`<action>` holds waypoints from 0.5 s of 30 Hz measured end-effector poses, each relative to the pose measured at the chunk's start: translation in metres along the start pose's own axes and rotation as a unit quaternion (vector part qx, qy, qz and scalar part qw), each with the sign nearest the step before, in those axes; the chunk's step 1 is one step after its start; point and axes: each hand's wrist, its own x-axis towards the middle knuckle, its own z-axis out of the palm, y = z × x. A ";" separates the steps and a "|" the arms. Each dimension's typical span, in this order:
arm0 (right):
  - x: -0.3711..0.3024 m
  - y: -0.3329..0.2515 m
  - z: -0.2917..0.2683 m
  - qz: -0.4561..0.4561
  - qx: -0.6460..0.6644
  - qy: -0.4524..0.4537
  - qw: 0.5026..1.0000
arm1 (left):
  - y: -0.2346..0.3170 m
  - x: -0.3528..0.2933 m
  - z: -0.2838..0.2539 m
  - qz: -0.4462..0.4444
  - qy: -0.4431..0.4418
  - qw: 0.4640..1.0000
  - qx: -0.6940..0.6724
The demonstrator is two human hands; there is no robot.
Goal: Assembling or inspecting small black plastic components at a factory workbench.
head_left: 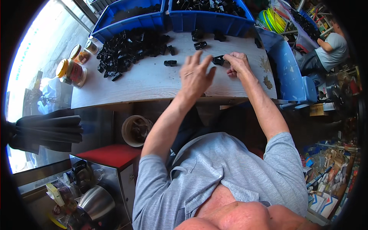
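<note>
My right hand (238,64) pinches a small black plastic part (219,60) between thumb and fingers, just above the table. Close beside it on the left, my left hand (195,76) hovers with fingers apart and nothing in it. A similar black part (170,63) lies alone to the left of that hand. Beyond my hands sits another black part (200,45), with a few more near the blue bin. A large heap of black parts (126,48) covers the table's far left. Their exact kind is too small to make out.
Two blue bins (211,23) holding dark parts stand along the back of the pale table (153,86). Lidded jars (72,73) are at its left edge. On the right is a light-blue tub (288,71); a person (332,50) sits farther off. A bucket (135,131) stands below.
</note>
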 end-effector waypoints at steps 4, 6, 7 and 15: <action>0.014 0.018 0.008 -0.093 -0.025 0.010 0.995 | 0.024 0.016 0.035 -0.050 -0.120 0.991 -0.038; 0.017 0.021 0.011 -0.105 -0.013 0.012 0.994 | 0.023 0.015 0.043 -0.046 -0.104 0.993 -0.031; 0.017 0.022 0.013 -0.120 -0.001 0.015 0.993 | 0.022 0.013 0.046 -0.043 -0.086 0.995 -0.023; 0.019 0.019 0.011 -0.120 -0.089 0.020 0.989 | 0.016 0.007 0.046 -0.021 -0.065 0.997 -0.035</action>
